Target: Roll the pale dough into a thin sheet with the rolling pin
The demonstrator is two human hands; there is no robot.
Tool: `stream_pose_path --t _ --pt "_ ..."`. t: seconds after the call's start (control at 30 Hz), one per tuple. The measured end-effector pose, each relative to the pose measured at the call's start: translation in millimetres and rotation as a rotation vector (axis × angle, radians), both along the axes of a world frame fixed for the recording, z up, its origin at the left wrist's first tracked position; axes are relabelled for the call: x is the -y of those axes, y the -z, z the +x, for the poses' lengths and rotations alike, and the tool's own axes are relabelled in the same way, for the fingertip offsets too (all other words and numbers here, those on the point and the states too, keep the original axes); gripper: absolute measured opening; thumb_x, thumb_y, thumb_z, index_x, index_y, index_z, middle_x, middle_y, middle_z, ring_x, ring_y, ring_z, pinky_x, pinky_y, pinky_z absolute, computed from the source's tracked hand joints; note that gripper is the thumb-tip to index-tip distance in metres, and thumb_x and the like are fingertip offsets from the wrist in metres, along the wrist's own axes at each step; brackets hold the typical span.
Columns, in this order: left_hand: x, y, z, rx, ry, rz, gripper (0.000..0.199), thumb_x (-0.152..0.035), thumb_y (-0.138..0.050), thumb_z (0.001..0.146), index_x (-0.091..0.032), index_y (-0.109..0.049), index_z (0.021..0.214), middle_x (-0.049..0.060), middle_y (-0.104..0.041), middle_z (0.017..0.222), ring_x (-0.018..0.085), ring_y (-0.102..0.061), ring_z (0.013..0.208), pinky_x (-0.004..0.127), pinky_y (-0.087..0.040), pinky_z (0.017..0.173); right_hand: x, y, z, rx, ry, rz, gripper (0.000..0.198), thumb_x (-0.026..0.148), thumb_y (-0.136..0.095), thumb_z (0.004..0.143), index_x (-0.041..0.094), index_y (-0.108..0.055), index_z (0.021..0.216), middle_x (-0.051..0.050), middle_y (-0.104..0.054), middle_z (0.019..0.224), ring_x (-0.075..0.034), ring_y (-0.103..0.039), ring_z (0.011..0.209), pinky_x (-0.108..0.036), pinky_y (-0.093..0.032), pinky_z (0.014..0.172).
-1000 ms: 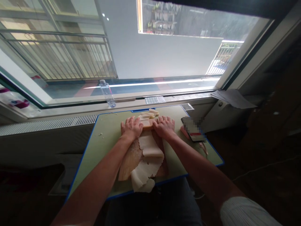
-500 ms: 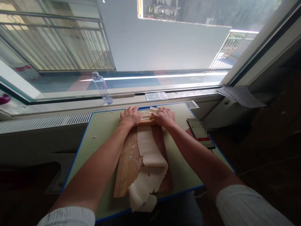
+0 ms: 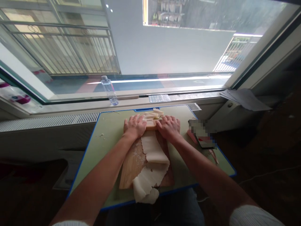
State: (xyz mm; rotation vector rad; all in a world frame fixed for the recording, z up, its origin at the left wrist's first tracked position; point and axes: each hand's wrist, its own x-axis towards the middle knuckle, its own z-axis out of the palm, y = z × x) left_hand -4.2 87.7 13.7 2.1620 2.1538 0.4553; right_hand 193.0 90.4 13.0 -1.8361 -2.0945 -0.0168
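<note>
A wooden rolling pin (image 3: 151,127) lies across a long strip of rolled dough (image 3: 152,149) near the far end of a wooden board (image 3: 129,171). Over the pin's left end curls my left hand (image 3: 134,126), while my right hand (image 3: 169,126) grips the right end, so both ends are hidden. Beyond the pin, more dough lies loosely folded. On my side the strip folds over itself, has ragged edges and a small hole, and hangs past the board and the table's front edge.
The board rests on a green, blue-edged table (image 3: 105,131). A phone (image 3: 204,138) lies at its right side. On the windowsill stand a clear bottle (image 3: 109,91) and a flat gridded packet (image 3: 159,98). Papers (image 3: 244,98) lie farther right, and a radiator grille (image 3: 70,120) runs behind the table.
Both hands and the rolling pin have come back toward me along the strip. More of the folded dough shows beyond the pin. The view has shifted slightly.
</note>
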Motion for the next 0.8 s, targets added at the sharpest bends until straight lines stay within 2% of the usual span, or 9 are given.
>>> stream_pose_path --t 0.17,0.3,0.37,0.43,0.5,0.6,0.67,0.73,0.8 --pt "53.4 8.9 -0.6 0.057 0.089 0.032 0.056 -0.05 -0.04 0.107 -0.025 -0.063 0.151 0.015 -0.054 0.164 0.037 -0.043 0.156 0.064 -0.027 0.127 45.6 5.1 22.5 -0.024 -0.16 -0.029 0.047 0.062 -0.053 0.106 0.031 -0.072 0.135 -0.008 -0.061 0.157 -0.036 -0.043 0.147 -0.053 -0.027 0.12" --pt "60.7 7.3 -13.7 0.16 0.161 -0.034 0.051 -0.052 -0.044 0.106 -0.027 -0.069 0.143 0.01 -0.061 0.159 0.031 -0.05 0.152 0.057 -0.028 0.13 61.4 3.1 38.9 -0.068 -0.253 -0.083 0.031 0.048 -0.065 0.102 0.034 -0.073 0.13 -0.004 -0.067 0.151 -0.034 -0.046 0.147 -0.058 -0.021 0.124" --pt "48.8 3.8 -24.1 0.264 0.123 -0.064 0.049 -0.049 -0.041 0.107 -0.028 -0.073 0.137 0.007 -0.067 0.153 0.028 -0.056 0.147 0.046 -0.036 0.127 67.8 0.8 42.4 -0.073 -0.256 -0.093 0.024 0.041 -0.063 0.104 0.032 -0.074 0.123 -0.005 -0.073 0.139 -0.032 -0.053 0.139 -0.059 -0.019 0.124" --pt "31.1 -1.0 -33.5 0.331 -0.014 -0.07 0.05 -0.046 -0.039 0.107 -0.027 -0.073 0.138 0.008 -0.069 0.151 0.027 -0.06 0.143 0.04 -0.041 0.122 75.4 -1.2 43.5 -0.071 -0.202 -0.096 0.023 0.038 -0.06 0.105 0.029 -0.074 0.12 -0.007 -0.077 0.13 -0.031 -0.06 0.131 -0.057 -0.022 0.123" --pt "12.4 -5.9 -38.6 0.317 -0.14 -0.089 0.052 -0.049 -0.039 0.107 -0.027 -0.071 0.141 0.009 -0.068 0.151 0.03 -0.061 0.142 0.043 -0.042 0.12 82.7 -2.5 43.9 -0.096 -0.09 -0.122 0.023 0.036 -0.058 0.105 0.025 -0.074 0.117 -0.01 -0.078 0.123 -0.031 -0.065 0.123 -0.05 -0.033 0.115" --pt "-14.3 -11.9 -33.9 0.261 -0.17 -0.155 0.05 -0.055 -0.047 0.103 -0.031 -0.072 0.139 0.01 -0.071 0.147 0.035 -0.06 0.142 0.054 -0.036 0.123 86.1 -2.6 45.3 -0.228 0.078 -0.209 0.027 0.039 -0.054 0.106 0.022 -0.07 0.118 -0.013 -0.079 0.114 -0.031 -0.071 0.109 -0.04 -0.045 0.094" --pt "-32.0 -13.9 -24.2 0.324 -0.159 -0.184 0.046 -0.054 -0.061 0.096 -0.031 -0.074 0.134 0.01 -0.076 0.139 0.037 -0.059 0.143 0.058 -0.029 0.126 79.5 -0.6 46.1 -0.377 0.121 -0.255 0.03 0.044 -0.051 0.107 0.022 -0.067 0.12 -0.012 -0.079 0.109 -0.03 -0.072 0.103 -0.037 -0.047 0.084" --pt "-50.0 -13.8 -12.8 0.523 -0.192 -0.177 0.045 -0.045 -0.078 0.081 -0.029 -0.077 0.123 0.011 -0.078 0.133 0.04 -0.057 0.144 0.059 -0.023 0.128 66.1 3.3 45.6 -0.555 0.102 -0.263 0.029 0.045 -0.051 0.106 0.023 -0.064 0.118 -0.009 -0.078 0.105 -0.027 -0.073 0.097 -0.034 -0.048 0.079" --pt "-66.3 -10.9 -2.9 0.732 -0.212 -0.15 0.048 -0.03 -0.087 0.066 -0.025 -0.078 0.113 0.013 -0.078 0.13 0.042 -0.057 0.142 0.058 -0.026 0.127 48.6 8.2 42.8 -0.737 0.066 -0.244 0.024 0.044 -0.053 0.103 0.023 -0.062 0.111 -0.007 -0.077 0.1 -0.024 -0.073 0.092 -0.032 -0.049 0.077"
